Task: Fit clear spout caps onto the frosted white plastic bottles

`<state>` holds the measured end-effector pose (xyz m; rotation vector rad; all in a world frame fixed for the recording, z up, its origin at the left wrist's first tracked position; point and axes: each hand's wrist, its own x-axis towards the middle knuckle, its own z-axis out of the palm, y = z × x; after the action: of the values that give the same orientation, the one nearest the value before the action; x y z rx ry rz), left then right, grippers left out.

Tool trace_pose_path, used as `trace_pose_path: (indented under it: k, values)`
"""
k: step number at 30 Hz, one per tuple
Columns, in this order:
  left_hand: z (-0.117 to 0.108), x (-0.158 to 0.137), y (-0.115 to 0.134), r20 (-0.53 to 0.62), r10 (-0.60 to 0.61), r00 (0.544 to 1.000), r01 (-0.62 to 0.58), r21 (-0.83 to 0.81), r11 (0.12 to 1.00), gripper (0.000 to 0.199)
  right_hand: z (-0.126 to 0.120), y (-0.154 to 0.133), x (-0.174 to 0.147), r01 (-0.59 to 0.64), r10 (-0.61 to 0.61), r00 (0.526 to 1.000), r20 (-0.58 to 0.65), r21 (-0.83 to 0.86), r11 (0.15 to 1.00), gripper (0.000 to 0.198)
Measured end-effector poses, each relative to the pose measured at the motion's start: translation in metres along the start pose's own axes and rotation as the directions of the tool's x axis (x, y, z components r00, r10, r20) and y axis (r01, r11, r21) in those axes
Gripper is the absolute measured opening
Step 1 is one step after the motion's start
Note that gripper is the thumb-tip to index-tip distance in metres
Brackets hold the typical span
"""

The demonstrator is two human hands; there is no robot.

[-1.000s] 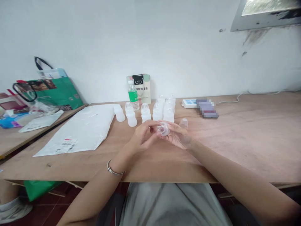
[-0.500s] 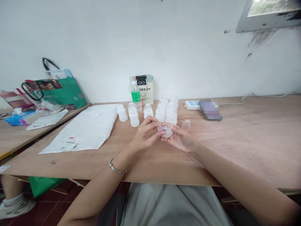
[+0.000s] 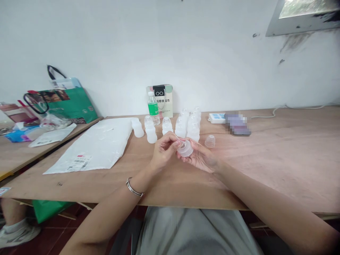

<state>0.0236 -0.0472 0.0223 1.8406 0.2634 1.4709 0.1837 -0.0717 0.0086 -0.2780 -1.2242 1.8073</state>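
Observation:
In front of the bottles, my right hand (image 3: 202,156) is closed around a clear, ridged baby bottle collar (image 3: 186,149). My left hand (image 3: 165,148) pinches at the collar's upper left side, where a translucent piece, perhaps the nipple, shows between thumb and fingers. To the right of my hands a small clear dome cap (image 3: 210,141) stands on the table. Behind them are several white baby bottles (image 3: 193,129) with clear domed caps, grouped in rows. Another capped bottle (image 3: 151,131) is farther left. A white bottle body (image 3: 137,128) leans at the white bag's edge.
A large white plastic mailing bag (image 3: 92,141) covers the table's left part. A water bottle (image 3: 153,108) and a paper gift bag (image 3: 166,101) stand by the wall. To the right lie a white power strip (image 3: 217,118) and a blurred-out phone (image 3: 237,124). A green bag (image 3: 79,104) is far left.
The collar has tilted and moved slightly down and left, its ridged side now facing me. My left fingers have curled into a tighter pinch at its upper edge.

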Motion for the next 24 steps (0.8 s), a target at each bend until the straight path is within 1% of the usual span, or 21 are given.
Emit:
trace_pose_path:
  k: [3,5,8,12,13,15,16,17,18,19,20,21,22,23,24]
  values:
    - [-0.002,0.002,0.002,0.065,-0.033,0.997,0.037,-0.058,0.998,0.016,0.001,-0.001,0.000,0.040,-0.040,0.999,-0.020,-0.007,0.999,0.028]
    - [-0.005,0.004,0.004,0.103,-0.032,0.994,0.036,-0.034,0.999,0.017,0.001,-0.001,0.000,0.065,-0.065,0.997,-0.028,-0.013,0.998,0.026]
    - [-0.007,0.004,0.006,0.103,0.023,0.994,-0.027,0.042,0.999,0.019,0.000,0.001,0.001,0.089,-0.090,0.995,-0.037,-0.007,0.996,0.023]
    - [-0.005,0.000,0.006,0.037,0.085,0.996,-0.091,0.209,0.974,0.014,-0.002,0.003,0.001,0.083,-0.083,0.996,-0.029,0.004,0.997,0.021]
    - [-0.004,-0.001,0.006,0.039,0.104,0.994,-0.111,0.248,0.962,0.014,-0.002,0.003,0.001,0.082,-0.082,0.996,-0.022,0.007,0.997,0.022]
    - [-0.007,-0.001,0.008,0.089,0.164,0.982,-0.184,0.307,0.934,0.015,-0.002,0.002,0.000,0.085,-0.085,0.996,-0.009,0.002,0.996,0.025]
    - [-0.012,0.001,0.009,0.093,0.207,0.974,-0.226,0.334,0.915,0.017,-0.002,0.002,0.000,0.080,-0.080,0.997,-0.003,-0.008,0.997,0.027]
    - [-0.019,0.004,0.010,0.049,0.261,0.964,-0.260,0.367,0.893,0.019,-0.003,0.002,-0.001,0.072,-0.072,0.997,0.001,-0.020,0.997,0.029]
    - [-0.029,0.009,0.009,-0.041,0.314,0.949,-0.270,0.412,0.870,0.021,-0.003,0.001,-0.001,0.060,-0.060,0.998,0.005,-0.032,0.998,0.031]
    - [-0.042,0.014,0.006,-0.203,0.381,0.902,-0.253,0.466,0.848,0.023,-0.004,0.001,-0.001,0.045,-0.045,0.999,0.006,-0.042,0.998,0.032]
    - [-0.057,0.021,0.002,-0.394,0.422,0.816,-0.185,0.514,0.837,0.023,-0.005,0.001,-0.001,0.031,-0.031,1.000,0.002,-0.044,0.999,0.033]
    - [-0.075,0.028,-0.003,-0.544,0.436,0.717,-0.092,0.546,0.833,0.020,-0.006,0.001,-0.001,0.021,-0.021,1.000,-0.004,-0.039,0.999,0.034]
    - [-0.093,0.035,-0.010,-0.636,0.433,0.639,0.005,0.566,0.824,0.019,-0.006,0.001,-0.001,0.015,-0.015,1.000,-0.010,-0.030,0.999,0.035]
    - [-0.110,0.040,-0.018,-0.682,0.389,0.619,0.127,0.576,0.808,0.023,-0.006,0.001,-0.001,0.010,-0.011,1.000,-0.013,-0.023,1.000,0.036]
    - [-0.127,0.045,-0.027,-0.718,0.304,0.626,0.278,0.571,0.773,0.032,-0.005,0.001,-0.001,0.006,-0.006,1.000,-0.012,-0.020,1.000,0.038]
